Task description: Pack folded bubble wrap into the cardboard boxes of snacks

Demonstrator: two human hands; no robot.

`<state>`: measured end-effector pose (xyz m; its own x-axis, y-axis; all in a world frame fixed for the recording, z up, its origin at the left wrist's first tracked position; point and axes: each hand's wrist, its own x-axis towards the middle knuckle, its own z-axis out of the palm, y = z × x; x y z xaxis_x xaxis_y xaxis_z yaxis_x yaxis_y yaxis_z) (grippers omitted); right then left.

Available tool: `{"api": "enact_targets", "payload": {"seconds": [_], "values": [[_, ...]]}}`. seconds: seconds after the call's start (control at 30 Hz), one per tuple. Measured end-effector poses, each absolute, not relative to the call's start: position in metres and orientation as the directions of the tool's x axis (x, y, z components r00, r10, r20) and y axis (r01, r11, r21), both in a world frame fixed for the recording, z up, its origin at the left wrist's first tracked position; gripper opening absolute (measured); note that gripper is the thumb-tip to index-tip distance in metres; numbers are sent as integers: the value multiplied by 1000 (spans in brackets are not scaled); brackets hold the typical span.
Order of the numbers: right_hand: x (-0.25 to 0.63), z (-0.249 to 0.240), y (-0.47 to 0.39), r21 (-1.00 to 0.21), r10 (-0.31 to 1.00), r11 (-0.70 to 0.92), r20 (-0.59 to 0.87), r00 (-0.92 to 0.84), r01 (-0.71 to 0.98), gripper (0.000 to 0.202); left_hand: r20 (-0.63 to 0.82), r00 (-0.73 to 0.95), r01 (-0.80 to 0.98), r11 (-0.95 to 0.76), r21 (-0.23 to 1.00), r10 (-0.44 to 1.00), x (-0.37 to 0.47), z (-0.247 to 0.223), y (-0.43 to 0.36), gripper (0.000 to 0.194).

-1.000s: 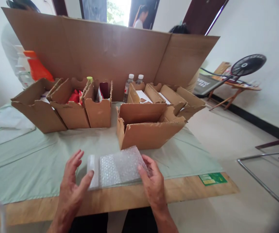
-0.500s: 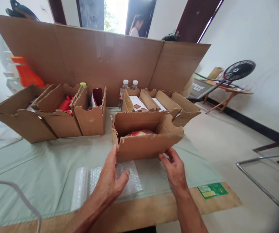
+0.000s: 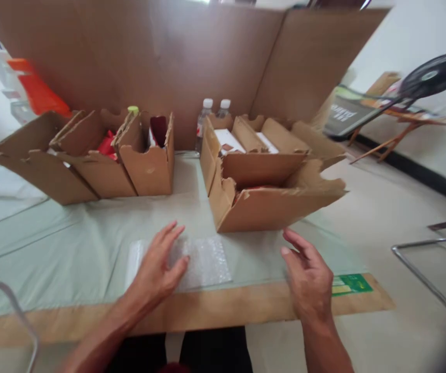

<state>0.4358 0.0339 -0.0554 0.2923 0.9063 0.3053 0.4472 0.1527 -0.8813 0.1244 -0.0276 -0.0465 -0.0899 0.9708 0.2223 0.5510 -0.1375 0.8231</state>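
My left hand (image 3: 164, 267) hovers over a sheet of bubble wrap (image 3: 209, 261) with its fingers apart and nothing in it. My right hand (image 3: 310, 274) is also open and holds nothing; its fingertips are just in front of the lower edge of an open cardboard box (image 3: 281, 210). That box sits crosswise before the right-hand row of boxes. Only a sliver of something red shows inside it. Behind it stand several narrow cardboard boxes, one with a white packet (image 3: 228, 141) in it.
On the left stand more cardboard boxes (image 3: 148, 168), one holding a red packet (image 3: 107, 146). Two plastic bottles (image 3: 206, 116) stand before a tall cardboard screen (image 3: 129, 62). A green card (image 3: 353, 284) lies at the table's front right edge. A fan (image 3: 430, 76) stands beyond the table.
The box has moved right and back against the right-hand row. Both hands have come away from it, the left toward the bubble wrap. The view has tilted down.
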Motion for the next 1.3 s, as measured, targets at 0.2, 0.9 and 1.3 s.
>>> {"api": "enact_targets", "payload": {"seconds": [0.2,0.9,1.3], "values": [[327,-56,3,-650,826,561,395,-403,513,29,337,4,818,-197,541,941,107,-41,-59,40],[356,-90,12,-266,889,398,349,-297,878,51,259,-441,874,347,340,859,-26,-71,-129,61],[379,-74,4,-379,850,357,511,-129,853,24,304,-383,873,233,429,873,1,-74,-112,36]]}}
